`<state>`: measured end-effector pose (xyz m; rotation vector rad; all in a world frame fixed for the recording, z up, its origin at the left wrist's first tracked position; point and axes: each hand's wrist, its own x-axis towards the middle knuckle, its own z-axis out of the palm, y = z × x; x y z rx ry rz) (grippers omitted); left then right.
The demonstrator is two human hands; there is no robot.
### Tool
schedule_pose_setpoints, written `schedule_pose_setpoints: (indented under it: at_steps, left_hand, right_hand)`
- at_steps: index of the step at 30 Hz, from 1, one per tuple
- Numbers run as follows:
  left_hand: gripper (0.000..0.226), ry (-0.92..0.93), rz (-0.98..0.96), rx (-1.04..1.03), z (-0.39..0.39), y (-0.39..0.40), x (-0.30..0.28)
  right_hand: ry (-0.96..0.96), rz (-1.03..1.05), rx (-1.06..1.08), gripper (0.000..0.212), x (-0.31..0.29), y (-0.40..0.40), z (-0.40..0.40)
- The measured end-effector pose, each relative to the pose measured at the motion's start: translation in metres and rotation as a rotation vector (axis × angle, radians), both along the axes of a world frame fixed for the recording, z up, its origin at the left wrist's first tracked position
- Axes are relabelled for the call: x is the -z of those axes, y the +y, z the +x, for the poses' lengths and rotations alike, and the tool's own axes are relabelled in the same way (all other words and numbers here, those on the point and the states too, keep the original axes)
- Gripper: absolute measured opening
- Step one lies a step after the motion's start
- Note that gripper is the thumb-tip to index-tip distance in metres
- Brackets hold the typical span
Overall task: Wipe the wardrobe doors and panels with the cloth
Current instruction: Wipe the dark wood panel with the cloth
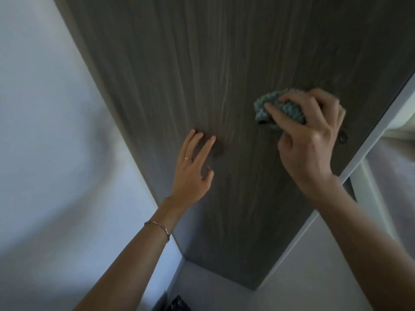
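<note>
The person's right hand [310, 140] is gripping a bunched teal cloth [278, 107], fingers curled round it, pressing it against the dark wood-grain wardrobe panel [202, 63] near its right edge; the left hand [193, 169], fingers straight, is touching the same panel with its fingertips beside a pale wall [45, 108]

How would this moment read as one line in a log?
right hand: grips cloth on wardrobe panel | left hand: fingertips touching panel | step: wiping
</note>
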<state>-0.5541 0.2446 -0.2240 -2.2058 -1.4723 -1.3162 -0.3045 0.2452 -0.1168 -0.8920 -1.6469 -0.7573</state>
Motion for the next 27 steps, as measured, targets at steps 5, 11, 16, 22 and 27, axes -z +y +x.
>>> schedule_pose_setpoints:
  at_steps: [5, 11, 16, 22, 27]
  left_hand:
    - [0.057, -0.089, 0.009, -0.033, -0.013, -0.006, -0.036]
    - [0.056, -0.093, -0.071, -0.083, -0.036, -0.012, -0.047]
    - [0.066, -0.124, -0.157, -0.136, -0.064, -0.015, -0.048]
    - [0.070, -0.272, -0.220, -0.142, -0.060, -0.010, -0.062]
    - [0.066, -0.387, -0.156, -0.109, -0.054, 0.000, -0.084]
  right_hand:
    - [-0.043, -0.080, -0.008, 0.044, 0.052, 0.000, -0.029]
    - [-0.565, -0.537, -0.056, 0.037, 0.249, -0.023, -0.032]
    - [-0.737, -0.542, -0.043, 0.036, 0.250, -0.025, -0.018]
    - [-0.429, -0.214, -0.085, 0.038, 0.101, -0.001, -0.054]
    - [-0.148, -0.011, 0.042, 0.044, -0.056, 0.013, -0.071]
